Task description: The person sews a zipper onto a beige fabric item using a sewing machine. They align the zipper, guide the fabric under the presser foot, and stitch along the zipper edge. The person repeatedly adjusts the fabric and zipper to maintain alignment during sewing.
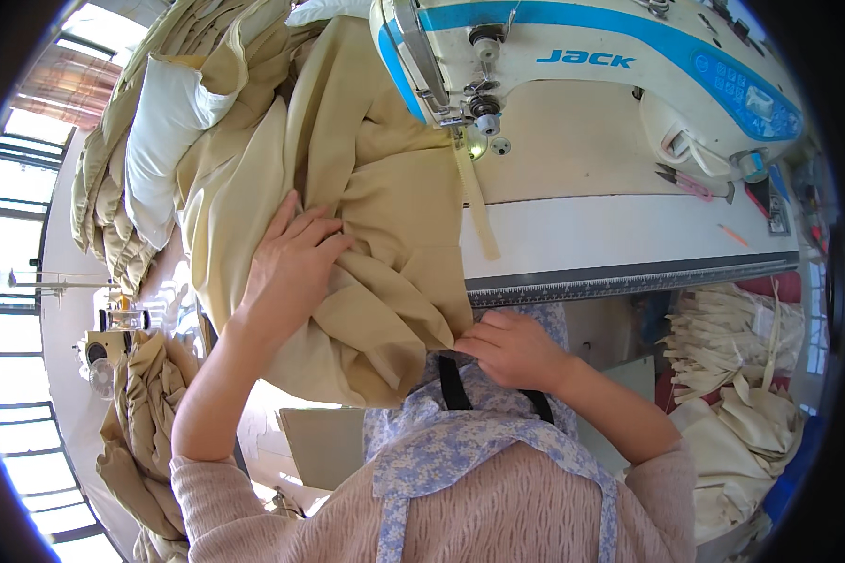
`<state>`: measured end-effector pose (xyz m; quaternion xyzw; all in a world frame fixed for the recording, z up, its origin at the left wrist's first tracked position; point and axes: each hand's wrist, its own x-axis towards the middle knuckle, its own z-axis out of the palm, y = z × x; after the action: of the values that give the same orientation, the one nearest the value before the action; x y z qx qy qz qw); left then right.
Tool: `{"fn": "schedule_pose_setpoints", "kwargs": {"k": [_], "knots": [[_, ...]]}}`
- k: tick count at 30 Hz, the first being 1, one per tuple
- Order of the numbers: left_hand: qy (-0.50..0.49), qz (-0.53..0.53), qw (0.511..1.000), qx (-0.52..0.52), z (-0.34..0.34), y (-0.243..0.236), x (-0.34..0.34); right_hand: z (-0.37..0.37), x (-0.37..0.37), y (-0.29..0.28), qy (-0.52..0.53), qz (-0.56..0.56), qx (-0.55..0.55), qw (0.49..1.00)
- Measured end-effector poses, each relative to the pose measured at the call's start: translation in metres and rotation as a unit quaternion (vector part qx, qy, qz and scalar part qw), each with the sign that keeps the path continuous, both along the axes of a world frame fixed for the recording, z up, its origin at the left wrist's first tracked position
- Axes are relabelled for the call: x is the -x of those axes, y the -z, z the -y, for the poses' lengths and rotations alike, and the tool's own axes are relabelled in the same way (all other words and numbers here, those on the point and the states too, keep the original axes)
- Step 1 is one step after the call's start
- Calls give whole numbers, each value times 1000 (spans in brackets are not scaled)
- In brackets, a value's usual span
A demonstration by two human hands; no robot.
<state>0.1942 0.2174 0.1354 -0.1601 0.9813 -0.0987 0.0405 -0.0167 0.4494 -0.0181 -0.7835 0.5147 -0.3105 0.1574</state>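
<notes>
A large khaki cloth (413, 197) is bunched over the left half of the sewing table, its right part under the needle area of a white and blue sewing machine (498, 56). My left hand (296, 258) lies on the folds with its fingers stretched out and a little apart. At the table's front edge, my right hand (512, 349) is closed, pinching the cloth's lower right corner between thumb and fingers. A narrow pale yellow strip (477, 202) runs from the presser foot toward me, beside the cloth's edge.
A dark ruler strip (629, 280) edges the table. Pink-handled snips (690, 185) and an orange stick (733, 235) lie at the right. More khaki cloth (113, 169) with a white piece (164, 141) heaps at the far left. Pale strips (723, 338) are piled at the lower right.
</notes>
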Motion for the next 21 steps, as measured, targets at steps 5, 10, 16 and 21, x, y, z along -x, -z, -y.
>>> {"fn": "schedule_pose_setpoints", "kwargs": {"k": [5,10,16,21], "knots": [[59,-199,974,-96,-53,29,82,10,16,-20,87,-117,145,979],[108,-213,970,-38,-33,89,107,23,16,-18,106,-157,150,971],[111,-199,973,-40,-26,97,110,35,19,-14,79,-88,141,983],[131,-253,956,-76,-22,92,103,44,28,-32,72,-10,127,989]]}}
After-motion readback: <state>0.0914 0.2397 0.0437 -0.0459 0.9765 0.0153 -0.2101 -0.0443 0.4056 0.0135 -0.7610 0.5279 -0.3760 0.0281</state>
